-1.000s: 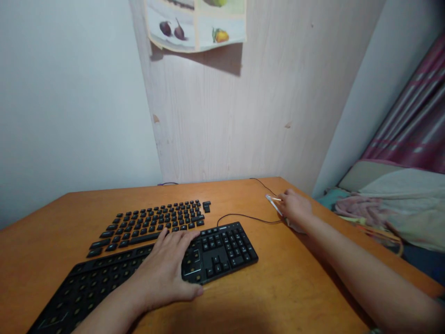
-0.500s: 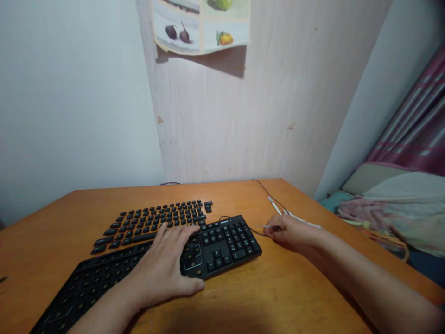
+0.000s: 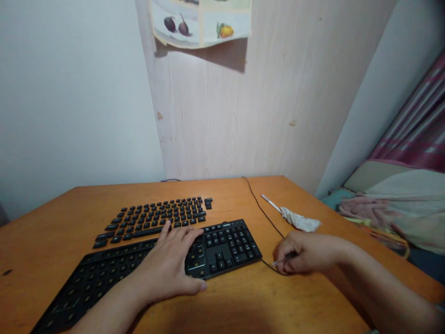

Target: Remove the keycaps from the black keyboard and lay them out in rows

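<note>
A black keyboard point(image 3: 217, 253) lies slanted on the table. Its left part is bare of keycaps, while the arrow keys and number pad are still capped. My left hand point(image 3: 170, 264) spans it, fingers at the far edge and thumb at the near edge. To its right, my right hand point(image 3: 292, 253) is closed around a thin pale tool point(image 3: 276, 264); only the tip shows, so its kind is unclear. The keyboard cable point(image 3: 269, 265) passes by these fingers. Loose black keycaps point(image 3: 156, 215) are laid out in rows beyond the keyboard.
A white stick point(image 3: 270, 202) and a crumpled whitish cloth point(image 3: 301, 220) lie at the right of the wooden table point(image 3: 225, 306). The cable runs to the back edge by the wall. Bedding point(image 3: 399, 199) is beyond the table's right side.
My right hand has come nearer and slightly right, uncovering the cloth. The cable has shifted, and the keyboard's right end sits slightly lower. My left hand stays on the keyboard.
</note>
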### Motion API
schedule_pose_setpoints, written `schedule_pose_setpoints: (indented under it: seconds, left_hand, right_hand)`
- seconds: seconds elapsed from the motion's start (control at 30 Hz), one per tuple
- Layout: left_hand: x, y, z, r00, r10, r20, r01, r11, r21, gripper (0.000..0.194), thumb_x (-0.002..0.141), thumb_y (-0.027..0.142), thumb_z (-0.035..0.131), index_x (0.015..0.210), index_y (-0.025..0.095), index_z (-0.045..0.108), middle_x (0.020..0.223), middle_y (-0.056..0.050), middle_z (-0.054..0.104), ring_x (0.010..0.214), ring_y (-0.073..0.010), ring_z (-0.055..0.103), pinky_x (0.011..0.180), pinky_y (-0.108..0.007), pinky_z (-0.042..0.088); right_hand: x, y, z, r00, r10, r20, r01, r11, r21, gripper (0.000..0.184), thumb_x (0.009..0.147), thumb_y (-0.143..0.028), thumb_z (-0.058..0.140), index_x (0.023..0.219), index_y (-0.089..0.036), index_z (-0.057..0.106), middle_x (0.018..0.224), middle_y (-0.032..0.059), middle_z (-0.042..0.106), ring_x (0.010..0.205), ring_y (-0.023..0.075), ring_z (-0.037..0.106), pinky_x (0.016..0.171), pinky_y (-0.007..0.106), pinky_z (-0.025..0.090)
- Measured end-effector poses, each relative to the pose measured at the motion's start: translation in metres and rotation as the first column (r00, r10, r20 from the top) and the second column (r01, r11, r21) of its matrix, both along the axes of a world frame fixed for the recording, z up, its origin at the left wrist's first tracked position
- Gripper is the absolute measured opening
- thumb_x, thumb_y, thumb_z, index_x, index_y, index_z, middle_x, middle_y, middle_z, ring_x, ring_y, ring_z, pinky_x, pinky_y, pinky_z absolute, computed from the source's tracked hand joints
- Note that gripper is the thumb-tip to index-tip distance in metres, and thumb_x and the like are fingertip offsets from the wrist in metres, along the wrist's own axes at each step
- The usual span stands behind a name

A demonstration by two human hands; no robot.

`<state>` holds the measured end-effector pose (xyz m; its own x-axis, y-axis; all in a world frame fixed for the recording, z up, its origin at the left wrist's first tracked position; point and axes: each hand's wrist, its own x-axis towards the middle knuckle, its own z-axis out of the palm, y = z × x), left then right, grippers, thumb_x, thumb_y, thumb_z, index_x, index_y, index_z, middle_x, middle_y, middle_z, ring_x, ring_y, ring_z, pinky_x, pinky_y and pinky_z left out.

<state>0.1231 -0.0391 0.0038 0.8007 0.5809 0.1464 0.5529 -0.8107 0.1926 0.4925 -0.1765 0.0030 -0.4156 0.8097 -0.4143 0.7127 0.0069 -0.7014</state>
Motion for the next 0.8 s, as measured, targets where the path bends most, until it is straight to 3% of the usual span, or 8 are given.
schedule_pose_setpoints:
  seconds: [0.23,0.43,0.53,0.67,0.8]
  left_hand:
    - [-0.003,0.002,0.002,1.0,-0.019,-0.013,0.019,1.0,-0.013,0.097,0.059,0.071,0.07,0.142,0.025,0.045,0.144,-0.013,0.05,0.136,-0.0358,0.041,0.119,-0.061,-0.001]
    - [-0.003,0.001,0.004,1.0,-0.02,-0.019,0.02,0.999,-0.028,0.096,0.061,0.071,0.069,0.142,0.026,0.045,0.145,-0.012,0.049,0.137,-0.0358,0.041,0.119,-0.061,-0.001]
    - [-0.003,0.001,0.005,0.999,-0.017,-0.032,0.016,0.999,-0.038,0.1,0.06,0.073,0.069,0.144,0.025,0.043,0.147,-0.013,0.048,0.137,-0.0358,0.04,0.119,-0.062,-0.001]
    - [-0.004,0.001,0.006,0.998,-0.019,-0.057,0.016,0.998,-0.056,0.106,0.06,0.077,0.067,0.148,0.024,0.038,0.15,-0.014,0.044,0.14,-0.0363,0.036,0.118,-0.062,-0.002]
    - [-0.006,0.003,0.006,0.997,-0.031,-0.068,0.026,0.997,-0.071,0.113,0.059,0.083,0.062,0.15,0.023,0.034,0.154,-0.015,0.038,0.143,-0.0368,0.031,0.118,-0.064,-0.003]
  right_hand:
    - [0.008,0.003,0.004,0.953,-0.26,-0.154,0.248,0.964,-0.097,0.039,0.079,-0.041,0.068,0.107,-0.015,0.063,0.079,0.0019,0.061,0.059,0.0082,0.047,0.05,0.017,0.035]
    - [0.013,0.003,0.003,0.962,-0.236,-0.138,0.207,0.959,-0.196,0.039,0.08,-0.051,0.068,0.095,-0.016,0.062,0.079,0.0024,0.061,0.057,0.0082,0.051,0.049,0.017,0.036]
    - [0.013,0.004,0.005,0.953,-0.265,-0.149,0.229,0.948,-0.221,0.042,0.08,-0.053,0.069,0.1,-0.018,0.06,0.08,0.0018,0.061,0.059,0.009,0.053,0.05,0.017,0.037]
    - [0.012,0.008,0.01,0.907,-0.352,-0.232,0.317,0.932,-0.175,0.044,0.079,-0.051,0.071,0.105,-0.018,0.058,0.084,0.0027,0.061,0.067,0.011,0.055,0.053,0.019,0.038]
    - [0.013,0.013,0.014,0.894,-0.363,-0.261,0.359,0.931,-0.067,0.045,0.08,-0.053,0.07,0.105,-0.017,0.062,0.086,0.0033,0.061,0.07,0.0127,0.055,0.06,0.023,0.042]
